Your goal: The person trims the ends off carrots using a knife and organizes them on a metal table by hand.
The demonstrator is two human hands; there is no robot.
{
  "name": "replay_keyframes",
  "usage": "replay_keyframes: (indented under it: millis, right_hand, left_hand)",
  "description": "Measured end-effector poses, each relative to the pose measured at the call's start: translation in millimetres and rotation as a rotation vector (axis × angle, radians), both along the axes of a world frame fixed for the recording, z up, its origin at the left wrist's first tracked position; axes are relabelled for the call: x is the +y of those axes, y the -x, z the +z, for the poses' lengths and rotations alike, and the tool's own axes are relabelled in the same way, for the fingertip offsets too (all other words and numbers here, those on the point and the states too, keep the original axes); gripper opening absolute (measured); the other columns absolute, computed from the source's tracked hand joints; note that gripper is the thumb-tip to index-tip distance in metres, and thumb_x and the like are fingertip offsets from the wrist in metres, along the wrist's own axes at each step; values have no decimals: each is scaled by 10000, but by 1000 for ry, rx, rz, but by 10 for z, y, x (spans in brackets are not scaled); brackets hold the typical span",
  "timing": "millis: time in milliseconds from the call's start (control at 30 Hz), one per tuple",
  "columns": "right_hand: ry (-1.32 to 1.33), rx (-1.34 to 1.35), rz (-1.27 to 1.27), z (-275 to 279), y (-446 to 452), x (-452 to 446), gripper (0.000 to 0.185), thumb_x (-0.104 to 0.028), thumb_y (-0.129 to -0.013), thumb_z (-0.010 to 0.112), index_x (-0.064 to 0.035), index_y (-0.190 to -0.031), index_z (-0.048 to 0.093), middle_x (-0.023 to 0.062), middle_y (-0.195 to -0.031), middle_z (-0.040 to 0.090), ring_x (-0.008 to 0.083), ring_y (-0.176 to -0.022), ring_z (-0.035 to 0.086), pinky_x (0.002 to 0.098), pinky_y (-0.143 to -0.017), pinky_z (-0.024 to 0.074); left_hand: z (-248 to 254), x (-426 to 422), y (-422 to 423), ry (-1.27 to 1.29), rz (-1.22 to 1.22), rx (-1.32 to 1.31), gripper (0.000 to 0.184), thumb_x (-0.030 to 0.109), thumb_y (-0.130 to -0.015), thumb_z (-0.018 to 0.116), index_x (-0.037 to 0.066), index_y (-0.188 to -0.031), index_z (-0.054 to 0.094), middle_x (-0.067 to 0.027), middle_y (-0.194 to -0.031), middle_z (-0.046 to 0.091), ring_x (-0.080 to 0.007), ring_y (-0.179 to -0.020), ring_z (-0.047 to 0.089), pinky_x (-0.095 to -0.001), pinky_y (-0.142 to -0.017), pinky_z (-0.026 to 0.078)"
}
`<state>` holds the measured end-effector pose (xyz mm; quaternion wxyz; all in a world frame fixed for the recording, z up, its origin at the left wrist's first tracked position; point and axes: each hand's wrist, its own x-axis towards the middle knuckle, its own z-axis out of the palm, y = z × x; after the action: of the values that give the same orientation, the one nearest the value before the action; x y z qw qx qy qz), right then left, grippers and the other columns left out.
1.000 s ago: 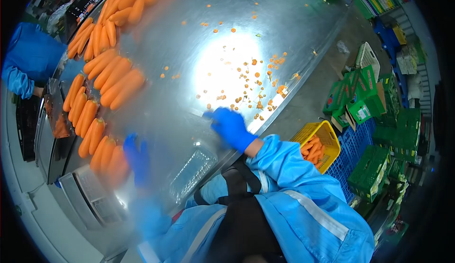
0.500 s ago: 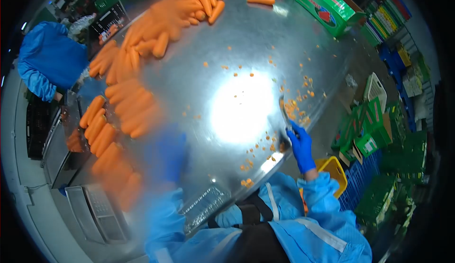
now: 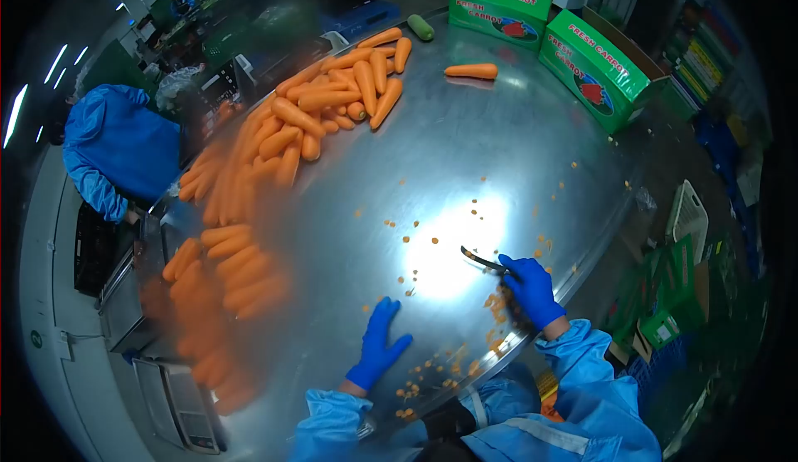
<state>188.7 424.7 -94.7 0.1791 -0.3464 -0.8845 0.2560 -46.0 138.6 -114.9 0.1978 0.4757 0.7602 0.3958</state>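
My right hand [image 3: 532, 292], in a blue glove, is closed around the handle of a small knife [image 3: 480, 259]. The knife's dark, curved blade points left over the bright reflection on the metal table [image 3: 399, 163]. Empty, with fingers and thumb apart, my blue-gloved left hand [image 3: 379, 347] is over the near part of the table. Small orange carrot scraps [image 3: 496, 312] lie scattered around and below the knife. A long pile of carrots [image 3: 320, 96] curves along the table's left side; a row of carrots [image 3: 249, 271] nearer to me is blurred.
One carrot [image 3: 471, 71] lies apart near the back, and a green vegetable [image 3: 421, 27] rests beyond the pile. Two green carrot boxes [image 3: 499, 9] stand at the far edge. A person in blue [image 3: 125, 142] is at the left. Crates and cartons [image 3: 665, 296] lie beyond the right edge.
My left hand has moved right, away from the carrot rows, and its fingers are spread. The knife has swung from pointing up to pointing left. The view has shifted, showing more of the far side.
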Motion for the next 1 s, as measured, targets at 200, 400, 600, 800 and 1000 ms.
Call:
replay_keyframes:
  millis: [200, 400, 600, 800, 1000]
  right_hand:
    - [-42, -160, 66, -23, -236, 1028, 342, -159, -768, 714, -175, -1110, 717, 88, -900, 671, 300, -871, 621, 405, -767, 511]
    - [22, -356, 320, 201, 75, 1499, 349, -239, -795, 703, -187, -1141, 691, 85, -961, 673, 290, -882, 617, 413, -786, 503]
    - [356, 61, 294, 299, 1323, 1851, 416, -243, -870, 697, -157, -1272, 636, 88, -1003, 678, 231, -929, 649, 343, -851, 512]
    - [752, 393, 358, 125, 3185, 1751, 433, -203, -916, 669, -101, -1328, 586, 86, -1208, 656, 167, -1018, 625, 305, -911, 490]
    - [439, 381, 299, -511, 4886, 1671, 602, -263, -873, 691, -52, -1392, 470, 163, -1340, 552, 323, -1156, 589, 397, -982, 473]
  left_hand:
    - [85, 634, 283, -15, 152, -70, 542, 221, -875, 700, 74, -1359, 506, -172, -1422, 460, -318, -1333, 441, -412, -1096, 362]
    - [-144, 877, 1220, 13, 520, 72, 499, 176, -871, 688, 31, -1316, 516, -154, -1295, 528, -281, -1260, 490, -404, -1055, 397]
    - [-386, 1048, 1393, 276, 698, 492, 542, 212, -874, 661, 39, -1359, 491, -208, -1359, 490, -378, -1301, 432, -450, -1094, 339]
    - [-326, 1074, 1427, 230, 719, 401, 523, 188, -848, 661, 32, -1330, 528, -213, -1368, 486, -392, -1289, 437, -464, -1095, 330]
    - [-332, 1056, 1462, 215, 723, 395, 520, 164, -809, 665, 23, -1296, 548, -208, -1338, 507, -387, -1262, 462, -459, -1086, 339]
